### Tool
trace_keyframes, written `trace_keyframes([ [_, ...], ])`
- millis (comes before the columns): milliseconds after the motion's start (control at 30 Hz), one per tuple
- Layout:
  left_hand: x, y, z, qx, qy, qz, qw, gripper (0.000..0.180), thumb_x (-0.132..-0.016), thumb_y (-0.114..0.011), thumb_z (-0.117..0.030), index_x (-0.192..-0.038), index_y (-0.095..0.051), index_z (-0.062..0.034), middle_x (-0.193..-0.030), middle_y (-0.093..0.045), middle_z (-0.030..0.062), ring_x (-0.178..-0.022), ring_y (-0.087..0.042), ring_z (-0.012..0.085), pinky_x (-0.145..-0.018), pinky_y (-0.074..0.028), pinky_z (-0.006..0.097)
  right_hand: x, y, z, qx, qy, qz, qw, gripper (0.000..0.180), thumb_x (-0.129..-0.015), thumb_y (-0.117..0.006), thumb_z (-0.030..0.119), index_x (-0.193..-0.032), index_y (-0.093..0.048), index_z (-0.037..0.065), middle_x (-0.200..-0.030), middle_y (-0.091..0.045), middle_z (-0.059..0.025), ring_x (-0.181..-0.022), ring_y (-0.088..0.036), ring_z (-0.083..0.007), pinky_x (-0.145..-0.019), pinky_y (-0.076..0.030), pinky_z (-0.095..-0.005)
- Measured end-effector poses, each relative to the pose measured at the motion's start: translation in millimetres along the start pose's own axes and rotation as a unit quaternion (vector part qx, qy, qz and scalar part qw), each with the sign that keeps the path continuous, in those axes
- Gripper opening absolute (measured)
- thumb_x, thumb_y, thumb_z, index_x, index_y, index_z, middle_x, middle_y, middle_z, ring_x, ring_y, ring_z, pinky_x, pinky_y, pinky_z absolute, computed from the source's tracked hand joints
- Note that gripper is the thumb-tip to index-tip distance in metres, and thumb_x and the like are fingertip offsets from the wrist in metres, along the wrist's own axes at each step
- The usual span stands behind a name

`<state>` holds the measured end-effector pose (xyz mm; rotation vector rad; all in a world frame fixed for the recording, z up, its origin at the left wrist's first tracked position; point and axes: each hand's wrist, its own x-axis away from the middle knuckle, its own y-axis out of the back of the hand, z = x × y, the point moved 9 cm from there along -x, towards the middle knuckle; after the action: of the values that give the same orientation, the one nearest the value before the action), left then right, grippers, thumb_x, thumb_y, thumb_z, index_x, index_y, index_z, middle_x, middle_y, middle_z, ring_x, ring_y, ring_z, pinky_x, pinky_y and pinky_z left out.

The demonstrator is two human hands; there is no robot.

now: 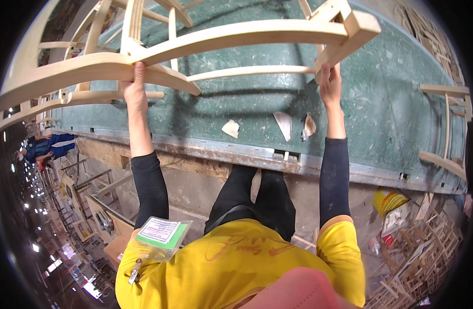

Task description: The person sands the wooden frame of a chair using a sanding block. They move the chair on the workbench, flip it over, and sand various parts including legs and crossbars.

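A pale, unfinished wooden chair frame (241,37) lies tilted across the green work surface (236,110), its curved legs and thin rails toward me. My left hand (136,91) is closed round a curved wooden part at the left, thumb up, with most of its fingers hidden behind the wood. At the right, my right hand (330,86) grips the frame just under the square-ended block where pieces join. Between my forearms lie a whitish torn scrap (230,129), a white pointed scrap (283,125) and a brownish scrap (309,126); they look like sandpaper.
A metal edge strip (236,148) borders the near side of the surface. Another wooden frame (445,129) stands at the far right. Below it are a yellow bucket (388,202) and heaped wooden parts (427,257). A person in dark blue (45,147) stands at the left.
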<state>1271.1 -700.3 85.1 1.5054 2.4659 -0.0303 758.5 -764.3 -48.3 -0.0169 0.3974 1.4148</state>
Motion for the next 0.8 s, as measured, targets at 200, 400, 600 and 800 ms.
trace_keyframes([
  [200, 31.9, 8.4, -35.8, -0.136, -0.070, -0.042, 0.987, 0.056, -0.080, -0.077, -0.047, -0.107, -0.063, 0.0003, -0.104, -0.063, 0.0041, -0.099, -0.056, 0.0142, -0.089, -0.044, 0.031, 40.3, 36.3, 22.0, 0.004, -0.009, -0.022, 1.000, 0.047, -0.101, -0.046, 0.039, -0.130, -0.048, 0.001, -0.106, -0.065, -0.0146, -0.100, -0.063, -0.0231, -0.085, -0.049, -0.0364],
  [400, 64.0, -17.9, -86.7, -0.083, -0.081, -0.025, 0.993, 0.059, -0.078, -0.079, -0.047, -0.109, -0.062, 0.0002, -0.101, -0.064, 0.0049, -0.096, -0.058, 0.0151, -0.088, -0.045, 0.030, 80.7, 106.5, 81.4, -0.064, 0.035, -0.128, 0.989, 0.051, -0.100, -0.046, 0.046, -0.118, -0.053, -0.001, -0.092, -0.062, -0.0085, -0.086, -0.059, -0.0182, -0.074, -0.046, -0.0301],
  [600, 31.4, -67.4, -100.3, 0.098, -0.038, 0.016, 0.994, 0.047, -0.085, -0.075, -0.038, -0.111, -0.062, -0.0015, -0.093, -0.066, 0.0080, -0.084, -0.063, 0.0167, -0.075, -0.051, 0.032, 52.1, 126.3, 95.9, -0.039, 0.027, -0.179, 0.983, 0.043, -0.103, -0.040, 0.042, -0.110, -0.053, 0.001, -0.085, -0.059, -0.0078, -0.074, -0.055, -0.0148, -0.069, -0.044, -0.0277],
  [800, -17.1, -75.9, -105.5, 0.110, -0.045, 0.055, 0.991, 0.048, -0.083, -0.077, -0.039, -0.099, -0.061, 0.0025, -0.073, -0.063, 0.0103, -0.062, -0.062, 0.0211, -0.060, -0.054, 0.035, 32.9, 124.6, 119.8, 0.039, -0.020, -0.194, 0.980, 0.048, -0.100, -0.049, 0.042, -0.119, -0.055, -0.002, -0.094, -0.060, -0.0090, -0.088, -0.058, -0.0173, -0.081, -0.046, -0.0301],
])
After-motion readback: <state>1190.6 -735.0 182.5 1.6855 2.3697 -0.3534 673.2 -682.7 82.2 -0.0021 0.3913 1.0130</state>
